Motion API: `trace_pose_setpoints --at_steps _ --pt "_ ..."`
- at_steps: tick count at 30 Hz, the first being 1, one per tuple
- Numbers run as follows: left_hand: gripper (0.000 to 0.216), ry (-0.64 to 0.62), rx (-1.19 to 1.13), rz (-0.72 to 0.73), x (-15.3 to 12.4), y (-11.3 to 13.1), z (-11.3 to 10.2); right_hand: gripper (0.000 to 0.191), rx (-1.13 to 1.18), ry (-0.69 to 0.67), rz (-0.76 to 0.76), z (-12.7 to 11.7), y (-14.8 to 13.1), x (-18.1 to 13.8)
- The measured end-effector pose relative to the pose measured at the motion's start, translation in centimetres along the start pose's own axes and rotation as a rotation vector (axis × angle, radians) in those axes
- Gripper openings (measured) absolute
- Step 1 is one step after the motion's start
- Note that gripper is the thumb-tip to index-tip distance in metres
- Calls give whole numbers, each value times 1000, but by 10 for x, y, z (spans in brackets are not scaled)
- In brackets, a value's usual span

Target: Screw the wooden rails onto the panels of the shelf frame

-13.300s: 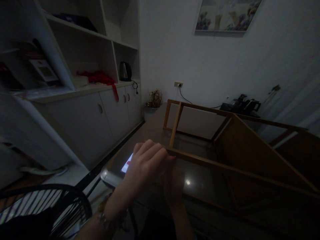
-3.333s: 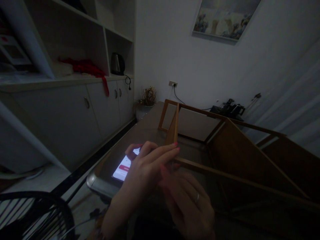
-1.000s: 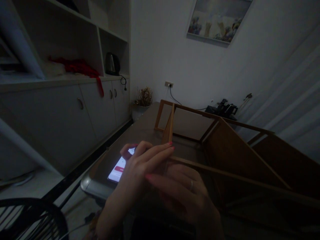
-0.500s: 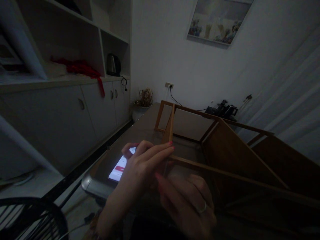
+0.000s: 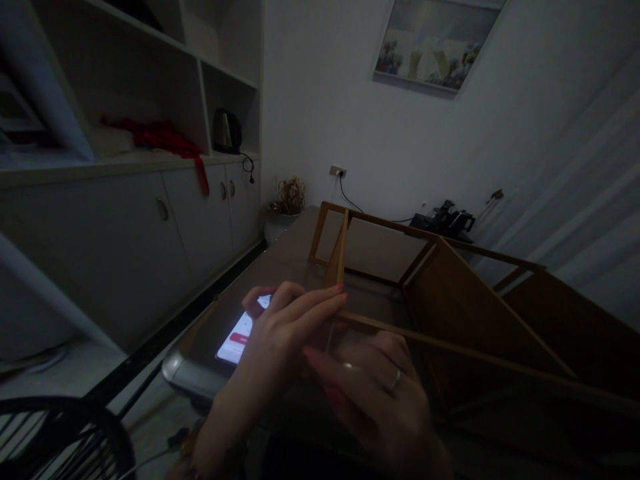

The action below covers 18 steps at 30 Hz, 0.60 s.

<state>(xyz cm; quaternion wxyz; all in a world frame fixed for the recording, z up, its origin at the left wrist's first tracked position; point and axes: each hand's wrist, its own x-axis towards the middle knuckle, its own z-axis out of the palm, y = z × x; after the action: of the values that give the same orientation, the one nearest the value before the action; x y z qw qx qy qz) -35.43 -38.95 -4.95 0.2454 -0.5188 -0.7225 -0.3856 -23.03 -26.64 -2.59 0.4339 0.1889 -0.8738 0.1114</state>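
Note:
In the dim room a wooden shelf frame [image 5: 453, 303] lies on its side on a dark table [image 5: 293, 257]. My left hand [image 5: 280, 333] reaches over the table's near corner. Its fingers are stretched out and their tips rest on the front corner of the frame, where the thin front rail [image 5: 450, 350] begins. The thumb is apart, above a lit phone [image 5: 240, 333] lying flat on the table. My right hand [image 5: 377, 393], with a ring on it, is just below the front rail. Its fingers are curled and point left; what they hold is hidden in the dark.
White cabinets [image 5: 165, 227] with open shelves, a red cloth [image 5: 155, 133] and a kettle [image 5: 224, 131] line the left wall. A potted plant [image 5: 287, 200] and a dark appliance [image 5: 443, 220] stand at the table's far end. A black wire chair [image 5: 60, 440] is at the lower left.
My right hand has turned and shifted slightly under the front rail, its fingers now pointing left. My left hand, the phone and the frame have stayed in place.

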Motion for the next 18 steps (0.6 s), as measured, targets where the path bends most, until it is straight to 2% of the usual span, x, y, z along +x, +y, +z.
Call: trace_pose_setpoints --at_steps 3,6,13,18 --pt "39 -30 2 -2 -2 -1 0 27 67 -191 45 -12 8 6" --pt "42 -48 -4 -7 -3 -1 -1 24 59 -256 54 -15 12 9" --pt "37 -32 -3 -6 -2 0 -1 5 -29 31 -48 9 12 9" --pt "34 -9 -23 -28 0 2 -2 9 -48 182 -109 29 5 15"
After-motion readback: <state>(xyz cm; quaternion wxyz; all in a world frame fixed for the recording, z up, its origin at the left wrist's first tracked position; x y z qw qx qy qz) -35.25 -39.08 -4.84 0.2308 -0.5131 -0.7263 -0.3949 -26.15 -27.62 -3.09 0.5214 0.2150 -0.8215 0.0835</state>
